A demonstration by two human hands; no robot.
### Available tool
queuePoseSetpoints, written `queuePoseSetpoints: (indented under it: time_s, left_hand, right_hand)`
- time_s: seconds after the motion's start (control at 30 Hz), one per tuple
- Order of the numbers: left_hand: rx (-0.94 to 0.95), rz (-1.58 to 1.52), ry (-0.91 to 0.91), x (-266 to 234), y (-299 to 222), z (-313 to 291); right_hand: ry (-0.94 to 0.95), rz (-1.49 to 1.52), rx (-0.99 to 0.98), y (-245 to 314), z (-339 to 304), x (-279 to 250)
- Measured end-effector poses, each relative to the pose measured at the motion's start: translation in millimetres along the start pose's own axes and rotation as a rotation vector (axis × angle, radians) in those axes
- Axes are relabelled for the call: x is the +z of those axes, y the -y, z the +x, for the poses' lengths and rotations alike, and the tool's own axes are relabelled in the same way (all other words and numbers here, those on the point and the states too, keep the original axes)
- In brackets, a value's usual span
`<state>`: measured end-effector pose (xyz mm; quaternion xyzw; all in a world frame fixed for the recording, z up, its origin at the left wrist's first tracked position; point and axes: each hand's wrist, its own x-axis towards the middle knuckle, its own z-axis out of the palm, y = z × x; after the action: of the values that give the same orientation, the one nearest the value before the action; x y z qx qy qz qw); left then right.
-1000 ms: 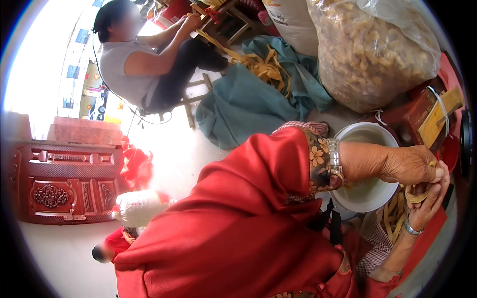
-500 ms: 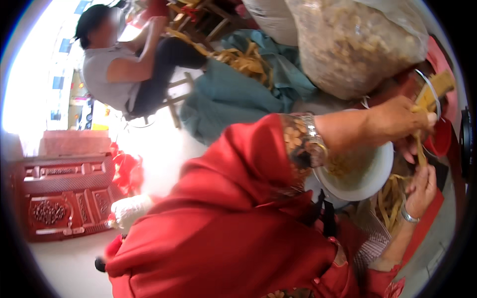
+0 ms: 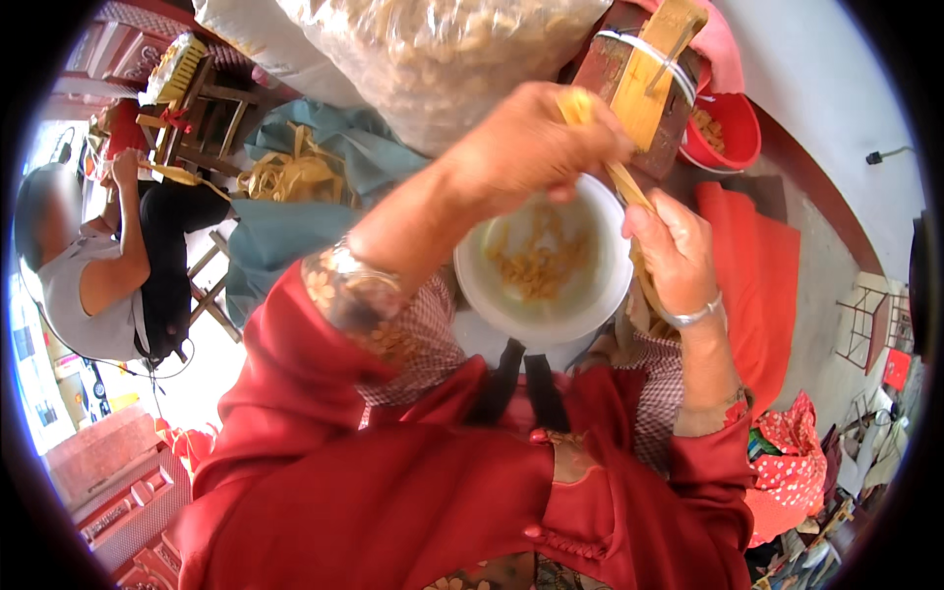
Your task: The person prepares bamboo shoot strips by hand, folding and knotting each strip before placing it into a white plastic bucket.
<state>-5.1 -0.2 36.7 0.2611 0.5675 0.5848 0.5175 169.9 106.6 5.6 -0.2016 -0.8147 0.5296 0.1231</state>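
Note:
My left hand (image 3: 546,138) is closed around a flat yellowish strip (image 3: 626,185), whose upper end sticks out past its fingers. Lower on the same strip, my right hand (image 3: 674,254) pinches it, and the rest hangs below that hand. Both hands are over the far right rim of a white basin (image 3: 470,285). Small yellowish pieces (image 3: 536,265) lie in the basin in shallow cloudy liquid. Just beyond my left hand, a light wooden block (image 3: 644,108) with a thin metal piece on it is bound by a white band to a dark wooden bench (image 3: 602,74).
A red basin (image 3: 752,138) with cut pieces stands right of the bench. Large clear bags (image 3: 442,59) of pale pieces fill the back. At left, a seated person (image 3: 98,265) handles a strip beside a teal cloth (image 3: 280,256) with a strip pile (image 3: 300,177). Red cloth (image 3: 752,285) lies at right.
The view has swung, so the basin and bench now appear nearer the middle. Both hands still hold the strip; my right hand now shows higher, beside the basin's rim.

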Motion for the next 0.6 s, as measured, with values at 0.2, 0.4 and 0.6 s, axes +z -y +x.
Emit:
queuePoseSetpoints:
  time_s: [0.2,0.4,0.6]
  left_hand:
    - [0.059,-0.17,-0.067,-5,-24,10]
    - [0.253,-0.015,-0.101,5,-27,60]
    - [0.436,0.446,-0.251,4,-13,106]
  right_hand:
    - [-0.027,0.041,-0.026,17,17,-32]
    - [-0.225,-0.026,-0.088,-1,56,-57]
    - [-0.312,-0.206,-0.104,-35,85,-68]
